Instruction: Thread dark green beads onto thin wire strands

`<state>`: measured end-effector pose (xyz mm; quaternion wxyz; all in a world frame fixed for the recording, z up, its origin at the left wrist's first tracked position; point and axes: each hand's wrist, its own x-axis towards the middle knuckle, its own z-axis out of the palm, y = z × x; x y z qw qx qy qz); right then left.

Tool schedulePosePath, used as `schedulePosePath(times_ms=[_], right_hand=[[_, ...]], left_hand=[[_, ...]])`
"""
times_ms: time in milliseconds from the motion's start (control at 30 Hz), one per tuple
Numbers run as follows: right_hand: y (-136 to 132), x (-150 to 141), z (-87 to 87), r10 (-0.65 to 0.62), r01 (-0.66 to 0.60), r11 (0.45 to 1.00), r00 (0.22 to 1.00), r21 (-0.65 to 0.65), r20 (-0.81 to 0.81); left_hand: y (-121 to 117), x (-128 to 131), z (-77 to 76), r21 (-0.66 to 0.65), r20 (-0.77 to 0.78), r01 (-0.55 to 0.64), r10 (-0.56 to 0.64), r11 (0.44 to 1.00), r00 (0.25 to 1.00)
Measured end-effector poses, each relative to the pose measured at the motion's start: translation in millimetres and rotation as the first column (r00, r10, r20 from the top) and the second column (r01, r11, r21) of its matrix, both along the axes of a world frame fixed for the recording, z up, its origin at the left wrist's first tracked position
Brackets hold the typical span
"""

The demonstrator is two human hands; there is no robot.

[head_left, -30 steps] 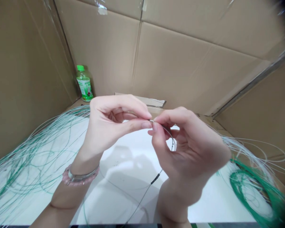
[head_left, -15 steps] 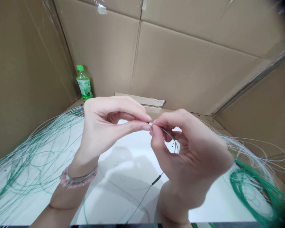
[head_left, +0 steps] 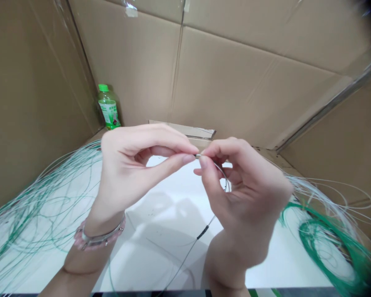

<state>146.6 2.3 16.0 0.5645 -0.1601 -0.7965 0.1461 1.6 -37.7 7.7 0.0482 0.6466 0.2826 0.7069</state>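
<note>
My left hand [head_left: 126, 169], a beaded bracelet [head_left: 100, 239] on its wrist, pinches a small dark piece at the end of a thin wire between thumb and forefinger. Right beside it, the thumb and forefinger of my right hand [head_left: 250, 189] are closed on the thin grey wire [head_left: 226, 181]. A short light-coloured bit [head_left: 198, 156] shows in the narrow gap between the fingertips. From my right hand the wire curves down, and a black ribbed sleeve [head_left: 203, 232] sits on its lower run toward the table's front edge. The pinched ends are mostly hidden by fingers.
Loose green and white wires [head_left: 49, 202] spread over the white table [head_left: 160, 255] at left. More white wires and a green coil [head_left: 309, 243] lie at right. A green-capped bottle [head_left: 109, 109] stands in the back left corner. Cardboard walls [head_left: 250, 74] enclose the table.
Both hands have shifted slightly left, and my right hand has risen a little. The fingertips are slightly farther apart, showing more of the light bit between them.
</note>
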Motion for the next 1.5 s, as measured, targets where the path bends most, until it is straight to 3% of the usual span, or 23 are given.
schedulePosePath(times_ms=[333,800,1033,1200,1300,1500], right_hand=[[1,0,-4.5,0.073,-0.074,0.996,0.997,-0.055,-0.019],[0,-5,-3.2,0.064,-0.074,0.988,0.995,-0.133,-0.080],[-2,-3,-3.6,-0.136,0.136,0.991,0.990,0.018,-0.023],[-2,-4,-3.3,-0.183,0.183,0.981,0.983,0.063,0.004],[-1,-7,-2.5,-0.149,0.151,0.986,0.989,0.072,-0.024],[2,-7,-2.7,0.012,-0.020,0.998,0.991,-0.059,-0.133]], left_hand=[[2,0,-1.5,-0.029,0.037,0.089,-0.088,0.996,0.995],[7,2,-3.8,-0.067,0.071,0.079,-0.074,0.995,0.995],[0,0,-0.5,-0.084,-0.056,-0.089,0.084,0.993,0.995],[-3,-2,2.3,-0.021,-0.163,-0.184,0.178,0.983,0.971],[-3,-1,3.3,-0.041,-0.161,-0.195,0.186,0.980,0.969],[3,1,0.4,-0.102,0.053,-0.075,0.081,0.992,0.995]])
